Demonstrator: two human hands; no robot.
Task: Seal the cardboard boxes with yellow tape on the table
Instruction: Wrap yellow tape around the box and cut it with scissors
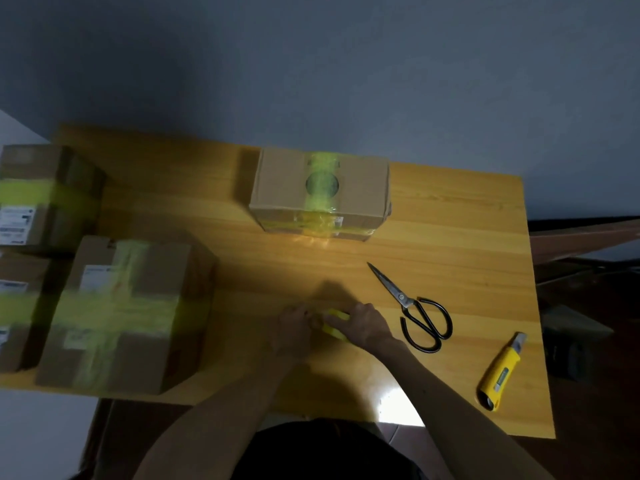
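A roll of yellow tape sits between my two hands near the middle front of the wooden table. My right hand grips the roll from the right. My left hand pinches at its left side, fingers curled. A cardboard box with a yellow tape strip over its top stands at the back centre. At the left front is a larger box crossed with yellow tape. Two more taped boxes stand at the far left.
Black-handled scissors lie just right of my right hand, blades pointing away. A yellow utility knife lies near the table's right front corner. A grey wall stands behind the table.
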